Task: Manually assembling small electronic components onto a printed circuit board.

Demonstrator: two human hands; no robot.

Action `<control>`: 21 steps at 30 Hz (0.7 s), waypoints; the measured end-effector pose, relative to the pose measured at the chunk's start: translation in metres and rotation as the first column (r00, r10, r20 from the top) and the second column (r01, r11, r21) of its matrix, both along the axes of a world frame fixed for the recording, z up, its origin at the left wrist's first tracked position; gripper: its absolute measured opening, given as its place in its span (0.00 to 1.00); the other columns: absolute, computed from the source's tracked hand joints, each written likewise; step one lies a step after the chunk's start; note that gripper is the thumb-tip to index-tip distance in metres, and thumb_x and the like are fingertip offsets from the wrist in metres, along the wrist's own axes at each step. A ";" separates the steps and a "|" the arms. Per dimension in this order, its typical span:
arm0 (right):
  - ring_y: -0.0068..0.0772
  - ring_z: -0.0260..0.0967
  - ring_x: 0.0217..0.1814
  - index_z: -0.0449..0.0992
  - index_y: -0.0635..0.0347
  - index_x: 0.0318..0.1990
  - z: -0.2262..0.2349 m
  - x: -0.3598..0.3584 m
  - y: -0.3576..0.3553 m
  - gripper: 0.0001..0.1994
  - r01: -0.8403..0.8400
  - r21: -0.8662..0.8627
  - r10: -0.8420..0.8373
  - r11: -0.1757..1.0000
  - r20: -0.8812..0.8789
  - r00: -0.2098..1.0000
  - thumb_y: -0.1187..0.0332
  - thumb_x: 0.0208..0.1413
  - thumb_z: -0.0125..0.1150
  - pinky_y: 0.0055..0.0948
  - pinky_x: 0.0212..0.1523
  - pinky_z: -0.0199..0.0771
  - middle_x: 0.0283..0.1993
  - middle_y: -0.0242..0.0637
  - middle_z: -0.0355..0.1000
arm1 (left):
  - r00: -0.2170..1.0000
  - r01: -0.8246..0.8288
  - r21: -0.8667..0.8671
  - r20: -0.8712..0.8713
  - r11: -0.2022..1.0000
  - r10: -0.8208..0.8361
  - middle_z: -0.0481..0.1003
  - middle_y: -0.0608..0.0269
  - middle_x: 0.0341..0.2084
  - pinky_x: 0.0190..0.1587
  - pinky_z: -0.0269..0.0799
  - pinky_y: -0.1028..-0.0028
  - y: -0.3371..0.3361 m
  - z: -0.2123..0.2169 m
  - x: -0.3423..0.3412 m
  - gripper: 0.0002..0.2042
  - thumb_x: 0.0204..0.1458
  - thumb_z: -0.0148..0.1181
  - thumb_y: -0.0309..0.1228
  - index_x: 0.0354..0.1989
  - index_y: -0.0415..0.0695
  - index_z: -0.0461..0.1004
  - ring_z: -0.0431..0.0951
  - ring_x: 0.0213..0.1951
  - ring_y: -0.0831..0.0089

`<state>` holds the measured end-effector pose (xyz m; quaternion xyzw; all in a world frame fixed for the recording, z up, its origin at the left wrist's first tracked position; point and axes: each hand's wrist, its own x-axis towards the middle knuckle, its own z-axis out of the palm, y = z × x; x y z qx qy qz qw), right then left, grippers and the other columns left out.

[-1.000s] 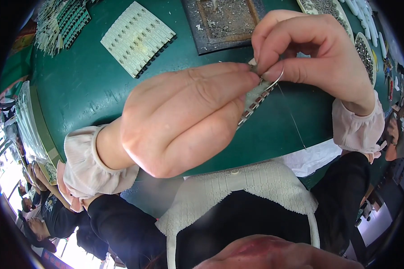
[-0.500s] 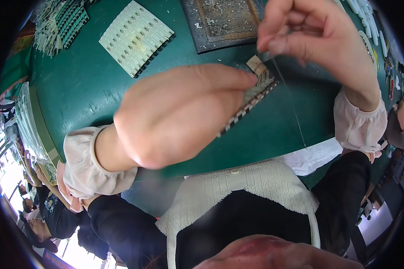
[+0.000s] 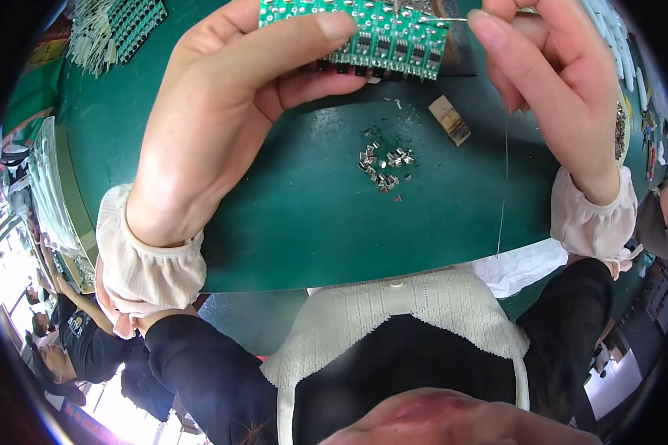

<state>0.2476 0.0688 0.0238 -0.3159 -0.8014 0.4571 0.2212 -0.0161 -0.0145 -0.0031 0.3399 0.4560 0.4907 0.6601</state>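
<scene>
My left hand [image 3: 223, 96] grips a green circuit board panel [image 3: 382, 46] at its left end, thumb across the top face and fingers underneath. Rows of small black chips and solder points cover the panel, and black parts stick out along its near edge. In my right hand [image 3: 560, 93] a thin silvery wire, which looks like solder wire [image 3: 454, 20], is pinched between thumb and finger. Its short end reaches left over the panel; the long tail hangs toward the table's near edge. Whether the end touches the panel I cannot tell.
Small shiny metal pieces [image 3: 384, 167] lie scattered on the green table [image 3: 304, 230]. Right of them is a scorched wooden block [image 3: 449, 121]. More green boards with pale wires [image 3: 133, 30] sit far left, bagged pale tubes [image 3: 52, 185] at the left edge. A white bag [image 3: 519, 268] rests near right.
My left hand has lifted and turned the panel, green face now showing, moving it up and away from me. The wooden block now lies on the table, and loose metal pieces have come into view.
</scene>
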 end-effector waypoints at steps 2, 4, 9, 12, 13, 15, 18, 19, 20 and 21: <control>0.10 0.62 0.18 0.65 0.66 0.42 -0.001 -0.007 -0.004 0.06 0.020 -0.033 -0.022 0.999 -0.051 0.998 0.77 0.67 0.57 0.15 0.19 0.55 0.22 0.28 0.69 | 1.000 -0.006 0.015 0.007 1.000 0.006 0.82 0.56 0.45 0.49 0.86 0.71 0.000 0.003 0.000 0.12 0.64 0.57 0.27 0.52 0.35 0.77 0.84 0.46 0.70; 0.10 0.62 0.18 0.65 0.66 0.42 -0.002 -0.008 -0.005 0.06 0.047 -0.066 -0.053 0.997 -0.096 0.994 0.77 0.67 0.57 0.14 0.19 0.55 0.23 0.28 0.69 | 0.999 -0.038 0.001 0.002 0.999 0.038 0.82 0.56 0.45 0.49 0.86 0.71 0.002 0.004 0.001 0.12 0.65 0.56 0.27 0.53 0.35 0.77 0.84 0.45 0.69; 0.11 0.63 0.19 0.65 0.66 0.43 -0.008 -0.006 0.001 0.05 -0.008 -0.165 -0.024 0.986 -0.195 0.980 0.77 0.67 0.56 0.14 0.20 0.60 0.26 0.29 0.69 | 0.990 -0.089 -0.155 0.097 0.984 0.105 0.82 0.51 0.43 0.45 0.85 0.74 0.004 0.025 0.018 0.10 0.62 0.59 0.24 0.49 0.32 0.77 0.85 0.41 0.68; 0.11 0.63 0.19 0.65 0.67 0.43 -0.010 -0.006 0.001 0.05 -0.011 -0.165 -0.021 0.986 -0.190 0.982 0.77 0.68 0.55 0.14 0.19 0.60 0.26 0.29 0.69 | 0.990 -0.114 -0.229 0.051 0.967 0.130 0.82 0.50 0.43 0.46 0.85 0.74 0.004 0.031 0.023 0.10 0.63 0.59 0.25 0.49 0.31 0.77 0.85 0.41 0.68; 0.11 0.63 0.19 0.65 0.67 0.43 -0.012 -0.007 0.002 0.05 -0.009 -0.166 -0.022 0.986 -0.189 0.982 0.77 0.68 0.55 0.14 0.19 0.60 0.26 0.29 0.69 | 0.989 -0.142 -0.308 0.005 0.941 0.151 0.82 0.51 0.43 0.46 0.85 0.74 0.005 0.033 0.025 0.10 0.63 0.59 0.25 0.49 0.32 0.77 0.85 0.41 0.68; 0.11 0.63 0.19 0.65 0.67 0.43 -0.013 -0.007 0.004 0.05 -0.038 -0.096 0.019 0.995 -0.189 0.982 0.78 0.68 0.55 0.14 0.19 0.60 0.26 0.29 0.69 | 0.988 -0.142 -0.306 0.011 0.941 0.153 0.82 0.51 0.43 0.46 0.85 0.74 0.005 0.034 0.023 0.10 0.63 0.59 0.25 0.48 0.32 0.77 0.85 0.41 0.68; 0.12 0.64 0.19 0.65 0.67 0.43 -0.012 -0.008 0.006 0.05 -0.059 -0.121 0.033 0.991 -0.211 0.977 0.77 0.68 0.55 0.14 0.18 0.59 0.25 0.30 0.69 | 0.988 -0.145 -0.301 0.014 0.943 0.156 0.82 0.51 0.43 0.46 0.85 0.75 0.005 0.039 0.023 0.10 0.63 0.59 0.25 0.48 0.32 0.77 0.85 0.41 0.69; 0.12 0.64 0.19 0.65 0.67 0.43 -0.012 -0.008 0.007 0.05 -0.058 -0.121 0.031 0.991 -0.210 0.977 0.77 0.68 0.55 0.14 0.18 0.59 0.25 0.30 0.69 | 0.988 -0.140 -0.299 0.013 0.944 0.151 0.82 0.51 0.42 0.46 0.85 0.75 0.005 0.039 0.023 0.10 0.63 0.59 0.25 0.48 0.32 0.77 0.85 0.41 0.69; 0.12 0.64 0.19 0.65 0.67 0.43 -0.012 -0.008 0.008 0.05 -0.073 -0.086 0.055 0.994 -0.201 0.978 0.77 0.68 0.55 0.14 0.18 0.59 0.25 0.30 0.69 | 0.989 -0.136 -0.297 0.011 0.945 0.146 0.82 0.51 0.42 0.46 0.85 0.75 0.005 0.039 0.023 0.10 0.63 0.59 0.25 0.48 0.32 0.77 0.85 0.41 0.69; 0.12 0.64 0.18 0.65 0.67 0.43 -0.013 -0.008 0.008 0.05 -0.088 -0.052 0.077 0.995 -0.191 0.979 0.77 0.68 0.56 0.14 0.18 0.59 0.24 0.29 0.69 | 0.990 -0.131 -0.295 0.010 0.947 0.140 0.82 0.51 0.42 0.46 0.85 0.75 0.006 0.039 0.023 0.10 0.63 0.59 0.26 0.48 0.32 0.77 0.85 0.41 0.69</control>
